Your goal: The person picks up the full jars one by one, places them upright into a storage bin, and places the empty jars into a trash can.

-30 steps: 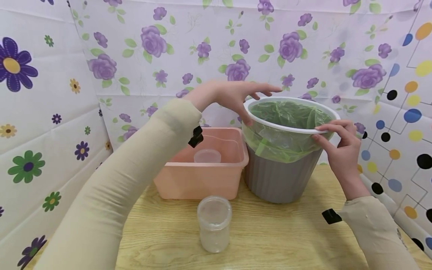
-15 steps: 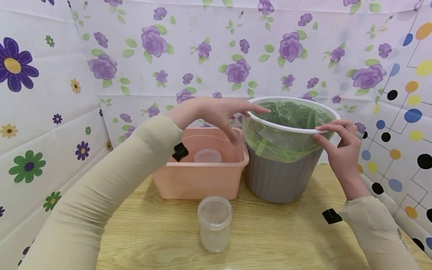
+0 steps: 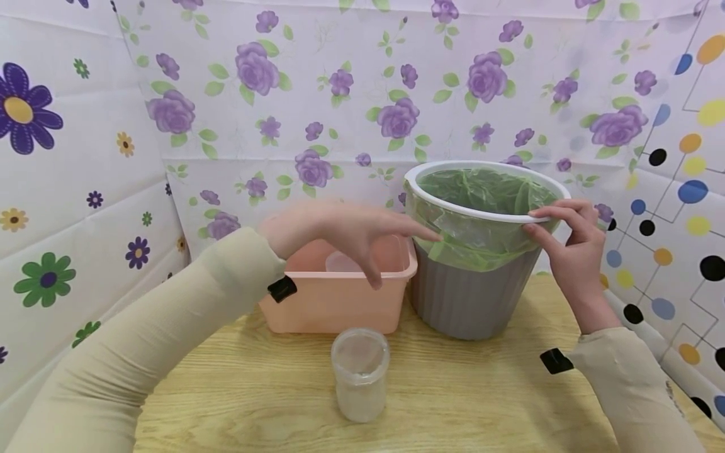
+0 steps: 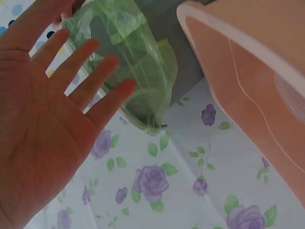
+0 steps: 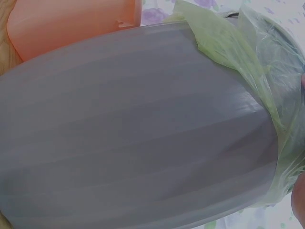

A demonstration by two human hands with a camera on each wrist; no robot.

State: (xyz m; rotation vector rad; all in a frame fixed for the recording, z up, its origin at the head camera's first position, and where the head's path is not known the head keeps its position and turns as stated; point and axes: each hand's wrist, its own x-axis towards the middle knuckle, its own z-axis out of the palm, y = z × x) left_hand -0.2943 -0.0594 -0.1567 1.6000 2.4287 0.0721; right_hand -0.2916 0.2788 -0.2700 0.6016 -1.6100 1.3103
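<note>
A grey ribbed trash can [image 3: 464, 305] with a white rim [image 3: 476, 214] stands on the right of the table. A green translucent trash bag [image 3: 493, 189] lines it and folds down over its outside. At the rim's near right side my right hand [image 3: 578, 251] pinches rim and bag between thumb and fingers. My left hand [image 3: 345, 233] is in the air in front of the pink bin [image 3: 334, 305], its fingers extended toward the can and slightly blurred. The left wrist view has its palm [image 4: 47, 119] with spread fingers, holding nothing.
A clear plastic jar [image 3: 361, 377] stands upright on the wooden table [image 3: 249, 390], in front of the pink bin. A clear round container, partly hidden by my left hand, is inside that bin. Floral cloth [image 3: 340, 82] hangs behind.
My left hand has come down and to the left from above the can's rim to the front of the pink bin. The right hand has kept its hold on the rim.
</note>
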